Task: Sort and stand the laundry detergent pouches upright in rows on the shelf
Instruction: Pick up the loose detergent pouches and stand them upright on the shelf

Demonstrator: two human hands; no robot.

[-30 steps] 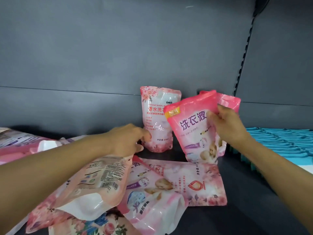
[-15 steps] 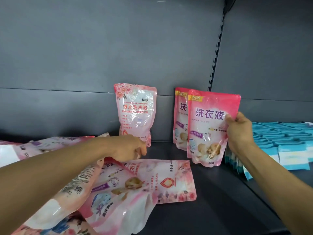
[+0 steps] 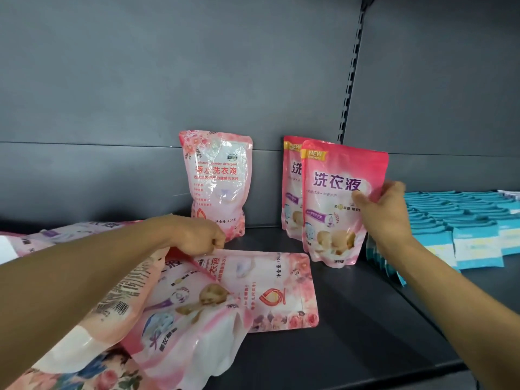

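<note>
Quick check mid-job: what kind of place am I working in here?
Most likely a shop aisle: a dark metal shelf with a slotted upright, branded detergent pouches being faced up, and rows of blue packets alongside.

A single wide-angle head-worn camera looks forward and slightly down into a dark grey shelf [image 3: 351, 319] bay, close enough that both forearms enter from the bottom corners and the left hand [image 3: 197, 235] and right hand [image 3: 385, 212] fall in the middle of the frame. The view faces the back panel [image 3: 168, 80] squarely, with the slotted upright [image 3: 350, 68] right of centre bowed by the lens, the pouches [image 3: 216, 187] standing at mid-distance and others lying near the lower left edge. Only this one view exists, so no part of the scene is shared with another.
</note>
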